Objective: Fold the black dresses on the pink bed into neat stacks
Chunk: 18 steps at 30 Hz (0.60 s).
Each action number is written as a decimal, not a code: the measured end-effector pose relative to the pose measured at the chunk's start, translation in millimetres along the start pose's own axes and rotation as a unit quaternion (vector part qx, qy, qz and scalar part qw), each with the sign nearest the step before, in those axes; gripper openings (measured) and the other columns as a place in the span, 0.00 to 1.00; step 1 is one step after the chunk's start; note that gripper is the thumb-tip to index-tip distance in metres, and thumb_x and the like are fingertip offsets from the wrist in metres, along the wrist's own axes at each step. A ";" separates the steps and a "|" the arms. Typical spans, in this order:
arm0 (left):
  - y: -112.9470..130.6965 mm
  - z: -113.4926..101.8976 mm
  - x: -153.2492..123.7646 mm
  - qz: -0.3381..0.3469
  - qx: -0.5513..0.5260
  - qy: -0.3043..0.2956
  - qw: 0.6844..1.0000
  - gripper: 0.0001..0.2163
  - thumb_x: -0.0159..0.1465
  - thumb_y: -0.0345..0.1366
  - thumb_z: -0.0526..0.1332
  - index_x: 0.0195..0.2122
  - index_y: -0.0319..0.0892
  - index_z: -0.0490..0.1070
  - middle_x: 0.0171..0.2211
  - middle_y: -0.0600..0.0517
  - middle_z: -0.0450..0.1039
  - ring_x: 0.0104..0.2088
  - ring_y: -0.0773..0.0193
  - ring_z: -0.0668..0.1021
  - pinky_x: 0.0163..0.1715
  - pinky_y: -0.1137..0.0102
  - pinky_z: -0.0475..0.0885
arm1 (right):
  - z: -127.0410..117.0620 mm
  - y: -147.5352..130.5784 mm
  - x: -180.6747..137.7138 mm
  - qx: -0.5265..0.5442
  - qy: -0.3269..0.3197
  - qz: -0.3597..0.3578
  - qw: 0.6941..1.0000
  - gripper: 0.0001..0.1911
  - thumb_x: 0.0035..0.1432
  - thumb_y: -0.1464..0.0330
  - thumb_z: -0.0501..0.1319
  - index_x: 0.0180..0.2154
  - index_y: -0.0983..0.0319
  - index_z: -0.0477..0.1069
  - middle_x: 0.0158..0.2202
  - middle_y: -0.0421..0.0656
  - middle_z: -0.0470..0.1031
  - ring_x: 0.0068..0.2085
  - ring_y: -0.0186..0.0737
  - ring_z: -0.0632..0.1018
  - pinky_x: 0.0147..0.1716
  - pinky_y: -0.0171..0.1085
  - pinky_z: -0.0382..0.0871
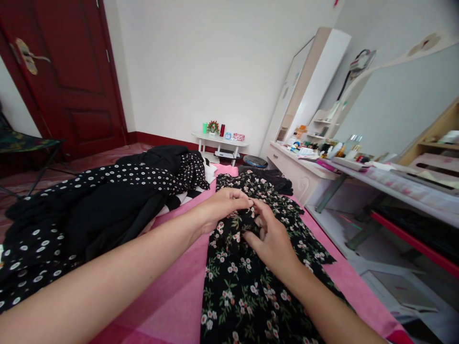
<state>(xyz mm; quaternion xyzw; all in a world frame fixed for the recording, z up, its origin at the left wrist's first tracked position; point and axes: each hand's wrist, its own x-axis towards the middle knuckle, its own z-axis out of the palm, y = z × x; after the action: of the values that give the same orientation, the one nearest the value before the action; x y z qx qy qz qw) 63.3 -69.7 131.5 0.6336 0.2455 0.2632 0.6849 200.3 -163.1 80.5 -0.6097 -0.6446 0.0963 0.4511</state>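
Observation:
A black dress with small pink flowers (240,286) lies spread lengthwise on the pink bed sheet (179,291). My left hand (224,204) reaches across from the left, its fingers pinched on a fold of the floral fabric at the middle of the dress. My right hand (273,236) meets it from the right, fingers curled and gripping the same bunched spot. The fingertips of both hands touch. The cloth is gathered up slightly between them.
A heap of black and white-dotted clothes (89,205) lies on the left of the bed. A cluttered dressing table (322,162) with a mirror stands to the right, a small white table (219,141) at the far wall, a red door (71,71) and a folding chair (25,143) at left.

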 end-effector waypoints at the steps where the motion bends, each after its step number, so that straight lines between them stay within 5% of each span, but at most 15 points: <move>1: 3.1 -0.4 -5.1 -0.005 -0.001 -0.016 1.000 0.05 0.54 0.35 0.63 0.27 0.39 0.70 0.26 0.55 0.70 0.27 0.70 0.71 0.31 0.73 0.64 | -2.7 -1.5 -2.5 -0.024 0.004 -0.014 1.000 0.24 0.50 0.72 0.60 0.51 0.57 0.65 0.40 0.41 0.73 0.31 0.34 0.71 0.31 0.34 0.66; 4: 8.0 -5.6 -22.0 -0.015 0.008 -0.062 0.998 0.08 0.56 0.39 0.64 0.31 0.40 0.71 0.27 0.56 0.71 0.27 0.70 0.71 0.31 0.73 0.63 | -11.1 -4.6 -11.5 -0.054 0.003 -0.051 0.997 0.04 0.54 0.69 0.59 0.33 0.60 0.72 0.29 0.39 0.73 0.30 0.35 0.71 0.33 0.34 0.65; 7: 2.8 -11.3 -32.1 -0.012 0.015 -0.073 0.997 0.11 0.56 0.42 0.64 0.33 0.40 0.71 0.29 0.55 0.73 0.29 0.70 0.72 0.32 0.72 0.64 | -14.1 -10.2 -17.2 -0.019 0.005 -0.039 0.999 0.07 0.55 0.69 0.59 0.25 0.61 0.69 0.26 0.38 0.71 0.30 0.35 0.71 0.33 0.34 0.64; 10: -7.6 -10.4 -29.8 -0.008 0.005 -0.034 0.999 0.12 0.54 0.40 0.66 0.35 0.40 0.72 0.30 0.54 0.73 0.31 0.68 0.73 0.34 0.72 0.65 | -8.3 -18.6 -15.6 0.072 -0.013 0.022 0.997 0.04 0.51 0.69 0.62 0.28 0.60 0.68 0.26 0.36 0.71 0.30 0.35 0.72 0.32 0.33 0.65; 14: -12.9 0.1 -19.0 0.038 -0.046 0.042 0.997 0.17 0.52 0.40 0.68 0.41 0.40 0.70 0.32 0.53 0.72 0.33 0.67 0.73 0.34 0.71 0.66 | 2.0 -26.2 -7.6 0.183 -0.037 0.075 0.980 0.16 0.45 0.67 0.68 0.38 0.61 0.70 0.36 0.39 0.76 0.37 0.39 0.75 0.38 0.37 0.69; 18: -17.7 8.2 -18.7 0.144 -0.061 0.095 0.983 0.20 0.60 0.49 0.59 0.49 0.43 0.64 0.44 0.48 0.69 0.41 0.62 0.73 0.36 0.68 0.69 | -0.9 -24.2 0.3 0.267 0.058 0.139 0.952 0.17 0.50 0.60 0.66 0.41 0.63 0.73 0.40 0.45 0.78 0.40 0.44 0.77 0.42 0.42 0.70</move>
<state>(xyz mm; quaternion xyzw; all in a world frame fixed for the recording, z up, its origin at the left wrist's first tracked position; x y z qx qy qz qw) 55.8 -89.4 114.6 0.5916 0.1986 0.4325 0.6508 184.0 -169.0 97.4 -0.5547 -0.4774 0.2912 0.6161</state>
